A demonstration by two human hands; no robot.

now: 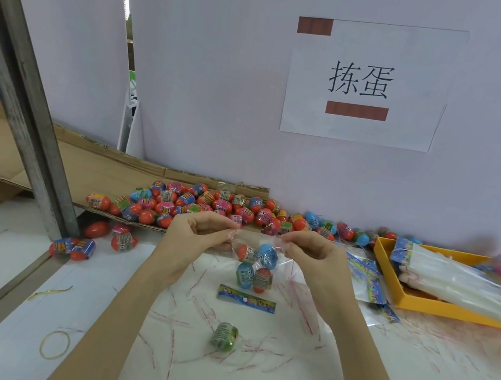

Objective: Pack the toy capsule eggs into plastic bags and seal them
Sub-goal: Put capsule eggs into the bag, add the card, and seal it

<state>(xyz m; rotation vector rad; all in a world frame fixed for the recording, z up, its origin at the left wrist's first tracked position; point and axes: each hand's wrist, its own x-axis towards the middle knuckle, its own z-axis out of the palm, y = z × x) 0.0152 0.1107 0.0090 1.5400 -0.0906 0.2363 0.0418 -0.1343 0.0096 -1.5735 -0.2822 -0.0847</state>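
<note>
A clear plastic bag [254, 267] hangs above the white table with several red and blue capsule eggs inside. My left hand [197, 234] pinches the bag's top left corner and my right hand [311, 254] pinches its top right corner, stretching the mouth flat between them. The bag's colourful printed header strip [246, 299] hangs at its bottom end. One green capsule egg [224, 336] lies loose on the table nearer to me. A big pile of capsule eggs [206, 207] lies behind my hands on cardboard.
A yellow tray [422, 309] with a stack of empty bags [460, 283] sits at right. A slanted metal post [23, 103] rises at left, with loose eggs [73, 248] near its foot. A rubber band [54, 344] and thin red tear strips litter the table.
</note>
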